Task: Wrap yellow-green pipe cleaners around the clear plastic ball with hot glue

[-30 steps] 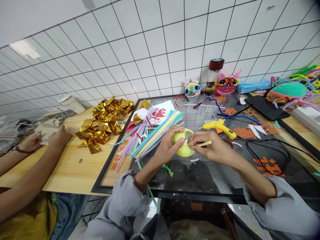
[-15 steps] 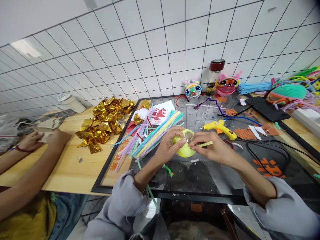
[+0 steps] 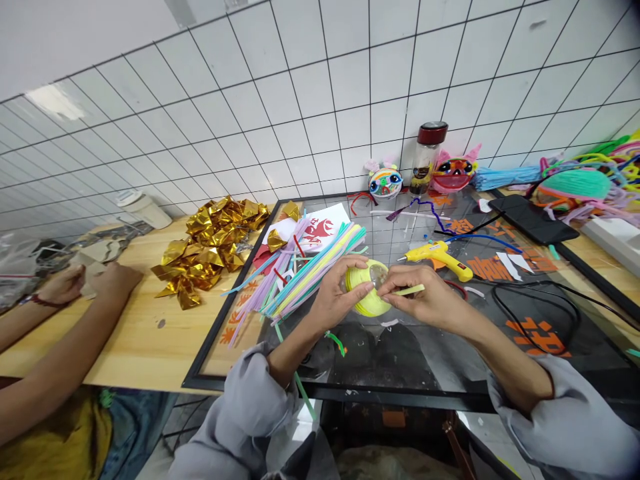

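Note:
My left hand (image 3: 340,291) is wrapped round the left side of a round object wound in yellow strips (image 3: 373,305), with a clear patch near its top. The fingers of my right hand (image 3: 420,291) pinch a thin pale yellow strip (image 3: 410,290) against the right side of that object; its free end sticks out to the right. Beyond my right hand lies a yellow glue gun (image 3: 439,257). To the left of my hands is a bundle of pastel pipe cleaners (image 3: 305,273).
Gold folded paper pieces (image 3: 210,243) lie on the wooden table (image 3: 175,347). Two decorated round faces (image 3: 384,180) and a bottle (image 3: 428,157) stand by the wall. A black phone (image 3: 537,219) and cable lie right. Another person's hands (image 3: 107,280) hold paper at left.
The other person's hands and their paper have shifted slightly. My hands keep almost the same hold on the yellow object and strip.

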Demonstrator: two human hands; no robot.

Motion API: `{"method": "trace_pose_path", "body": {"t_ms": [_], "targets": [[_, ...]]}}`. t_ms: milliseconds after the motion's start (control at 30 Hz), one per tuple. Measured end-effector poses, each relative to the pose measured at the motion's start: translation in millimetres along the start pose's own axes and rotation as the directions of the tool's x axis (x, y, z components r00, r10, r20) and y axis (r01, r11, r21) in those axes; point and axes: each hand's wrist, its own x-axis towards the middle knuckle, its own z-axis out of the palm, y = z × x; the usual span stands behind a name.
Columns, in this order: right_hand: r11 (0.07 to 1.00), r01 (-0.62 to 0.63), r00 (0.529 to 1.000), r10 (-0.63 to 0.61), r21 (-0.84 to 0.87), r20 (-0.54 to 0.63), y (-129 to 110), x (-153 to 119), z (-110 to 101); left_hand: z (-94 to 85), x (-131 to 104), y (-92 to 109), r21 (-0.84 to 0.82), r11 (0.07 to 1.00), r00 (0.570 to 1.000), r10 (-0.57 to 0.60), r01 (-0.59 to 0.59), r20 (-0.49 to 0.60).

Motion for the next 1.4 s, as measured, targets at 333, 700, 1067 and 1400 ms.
{"method": "trace_pose_path", "body": {"t_ms": [333, 700, 1067, 1400], "targets": [[1.000, 0.006, 1.000, -0.007, -0.015, -0.007, -3.2, 1.3, -2.2, -3.5, 1.9, -0.2, 0.077, 0.996, 0.999, 0.042, -0.044, 0.032], [1.000, 0.016, 1.000, -0.016, -0.004, -0.023, -0.8, -0.4, -0.2, -1.8, 0.7, -2.3, 0.025, 0.999, 0.999, 0.048, -0.048, 0.001], [1.000, 0.022, 1.000, -0.022, 0.004, -0.018, -1.3, 0.3, -1.1, -1.4, 0.2, -2.4, 0.075, 0.995, 0.998, 0.063, -0.062, -0.001], [0.995, -0.092, 0.996, 0.093, 0.027, -0.003, 1.0, 0.1, 1.3, -0.3, 0.2, -3.7, 0.075, 0.994, 0.997, 0.083, -0.083, -0.004]]}}
